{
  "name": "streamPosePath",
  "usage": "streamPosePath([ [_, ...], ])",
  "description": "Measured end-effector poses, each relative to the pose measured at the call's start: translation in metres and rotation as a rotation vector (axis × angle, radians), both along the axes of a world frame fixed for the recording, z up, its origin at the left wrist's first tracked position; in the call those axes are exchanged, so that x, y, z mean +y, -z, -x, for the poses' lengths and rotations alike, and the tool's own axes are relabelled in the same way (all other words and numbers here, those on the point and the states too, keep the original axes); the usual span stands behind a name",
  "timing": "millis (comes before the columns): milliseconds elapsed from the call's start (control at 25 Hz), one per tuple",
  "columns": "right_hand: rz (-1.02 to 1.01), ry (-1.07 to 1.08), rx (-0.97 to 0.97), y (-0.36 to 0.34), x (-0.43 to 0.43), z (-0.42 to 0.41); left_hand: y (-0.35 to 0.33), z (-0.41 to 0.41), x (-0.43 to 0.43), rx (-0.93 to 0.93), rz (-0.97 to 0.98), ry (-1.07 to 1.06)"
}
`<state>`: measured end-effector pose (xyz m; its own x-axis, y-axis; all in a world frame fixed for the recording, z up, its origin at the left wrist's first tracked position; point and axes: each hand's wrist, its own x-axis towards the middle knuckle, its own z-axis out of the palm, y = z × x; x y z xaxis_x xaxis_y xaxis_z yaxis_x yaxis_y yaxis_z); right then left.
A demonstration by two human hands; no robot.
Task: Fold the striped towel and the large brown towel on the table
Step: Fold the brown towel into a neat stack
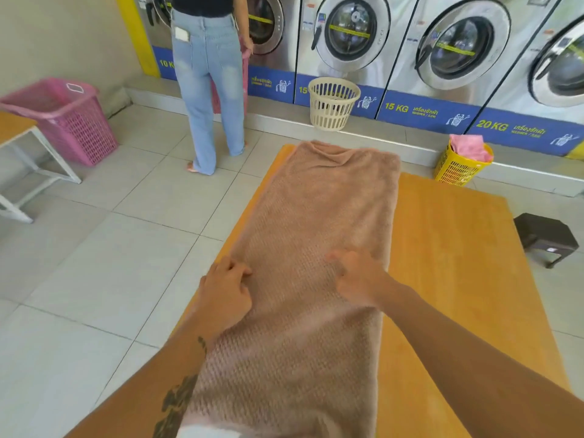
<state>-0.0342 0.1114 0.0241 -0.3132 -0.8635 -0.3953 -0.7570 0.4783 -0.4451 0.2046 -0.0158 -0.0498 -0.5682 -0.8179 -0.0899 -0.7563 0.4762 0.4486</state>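
The brown towel [316, 232] lay in a long strip, cross-folds apparently left; no striped towel showed. Left hand [226, 295] curled fingers at its edge, grip unclear; right hand [357, 279] pressed, fingers spread.

The wooden table [458, 248] (its top is orange-yellow) carries the large brown towel [316, 232], spread long along its left side; the towel's far end is wrinkled.

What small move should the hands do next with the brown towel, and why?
Probably slide the right hand forward to smooth the brown towel: it lies as one long strip on the table, its far end is rumpled, and the left hand curls at its left edge.
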Motion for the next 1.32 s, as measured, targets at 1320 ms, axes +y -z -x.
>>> streamPosePath([
  [1320, -0.114, 0.337, -0.011, -0.07, 0.08, -0.056, -0.128, -0.069, -0.03, -0.012, 0.106, 0.482],
])
